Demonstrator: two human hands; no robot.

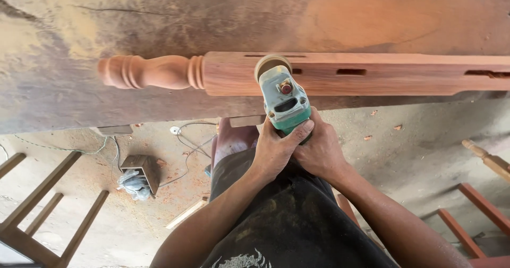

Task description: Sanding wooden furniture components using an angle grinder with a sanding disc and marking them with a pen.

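both hands (297, 148) grip grinder (284, 100), disc on post (319, 74).

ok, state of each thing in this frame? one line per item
Left hand: wrapped around the grinder body.
Right hand: gripping the grinder body from the other side.
Angle grinder: held in both hands, disc end against the post; whether it spins cannot be told.
Turned wooden post: lying flat on the workbench, mortise slots facing up.
Workbench: coated in sawdust.
Wooden frame: standing on the dusty floor.

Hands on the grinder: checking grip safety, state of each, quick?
Left hand: closed on the green angle grinder.
Right hand: closed on the same grinder.
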